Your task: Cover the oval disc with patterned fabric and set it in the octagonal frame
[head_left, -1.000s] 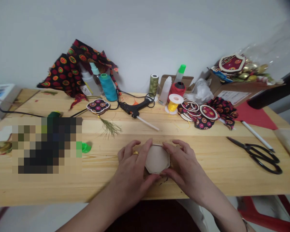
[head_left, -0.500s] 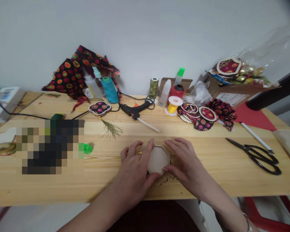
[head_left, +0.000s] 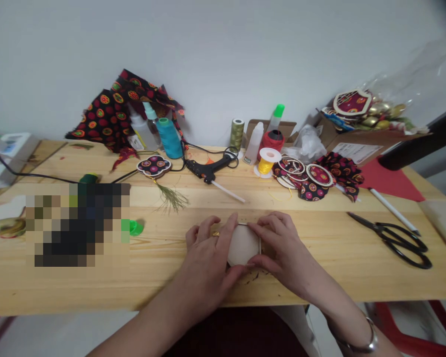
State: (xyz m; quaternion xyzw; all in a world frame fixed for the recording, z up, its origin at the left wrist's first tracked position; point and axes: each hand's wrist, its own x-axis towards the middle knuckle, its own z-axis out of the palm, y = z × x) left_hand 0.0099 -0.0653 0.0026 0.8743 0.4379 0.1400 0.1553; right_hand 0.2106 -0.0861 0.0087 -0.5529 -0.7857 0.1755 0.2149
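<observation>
At table's (head_left: 319,277) 6 o'clock, left hand (head_left: 208,260) and right hand (head_left: 284,253) both grip octagon piece (head_left: 242,245); face bare, scissors (head_left: 394,235) at 3 o'clock untouched.

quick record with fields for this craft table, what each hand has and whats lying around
surface: wooden table
held thing: flat eight-sided wooden piece, between the two hands
left hand: grip on the piece's left edge
right hand: grip on the piece's right edge, fingers over its top edge
behind the hands: glue gun, yellow thread spool
right side: black scissors, white pen
back left: patterned cloth, teal thread cone
</observation>
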